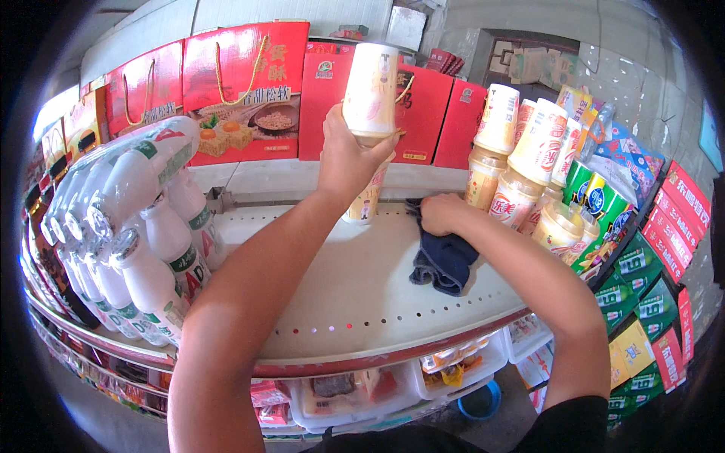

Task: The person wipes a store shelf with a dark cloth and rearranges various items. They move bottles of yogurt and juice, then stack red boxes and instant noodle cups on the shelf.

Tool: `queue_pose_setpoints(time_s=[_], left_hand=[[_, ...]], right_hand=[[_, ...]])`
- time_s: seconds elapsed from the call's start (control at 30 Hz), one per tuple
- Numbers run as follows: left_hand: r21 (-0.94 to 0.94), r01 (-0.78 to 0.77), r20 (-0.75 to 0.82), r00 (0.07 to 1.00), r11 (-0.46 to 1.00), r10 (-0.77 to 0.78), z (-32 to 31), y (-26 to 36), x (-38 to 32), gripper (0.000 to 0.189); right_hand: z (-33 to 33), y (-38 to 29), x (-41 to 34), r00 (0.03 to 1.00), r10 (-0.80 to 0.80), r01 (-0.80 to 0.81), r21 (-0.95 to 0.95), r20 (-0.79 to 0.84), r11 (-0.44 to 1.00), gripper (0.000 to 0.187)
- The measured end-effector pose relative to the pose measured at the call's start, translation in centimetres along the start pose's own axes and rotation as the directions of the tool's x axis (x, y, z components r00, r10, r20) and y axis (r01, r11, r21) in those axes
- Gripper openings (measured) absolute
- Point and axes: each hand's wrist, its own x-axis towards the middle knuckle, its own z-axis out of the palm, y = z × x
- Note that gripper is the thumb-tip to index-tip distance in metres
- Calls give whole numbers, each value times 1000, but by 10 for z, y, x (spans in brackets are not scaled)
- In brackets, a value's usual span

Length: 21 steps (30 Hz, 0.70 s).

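My left hand [352, 150] is raised over the shelf board and grips a pale drink cup [371, 85] around its lower end. Directly beneath, a second cup [365, 198] is partly covered by the hand; whether it rests on the board or hangs from the grip I cannot tell. My right hand [444, 212] is closed on a dark blue cloth [446, 260] that lies bunched on the white perforated shelf board [340, 277]. Just right of that hand stand several stacked drink cups [498, 124], some partly behind my forearm.
White plastic bottles [147, 272] in shrink wrap are piled at the left. Red gift boxes [241, 96] with cord handles line the back. Green snack canisters [609, 226] stand at the right. Below the shelf's front edge are clear plastic bins [362, 416] and a blue bucket [491, 399].
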Motion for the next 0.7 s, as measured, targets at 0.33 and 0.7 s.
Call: queue_pose_setpoints(time_s=[0.33,0.7], left_hand=[[51,-34,-31,999,998,36,3,0,0,87],[29,-73,-33,997,997,74,4,-10,2,82]], right_hand=[[4,-28,18,961,-232,246,88,-149,965,38],[9,-19,-86,711,-628,702,366,-317,611,46]])
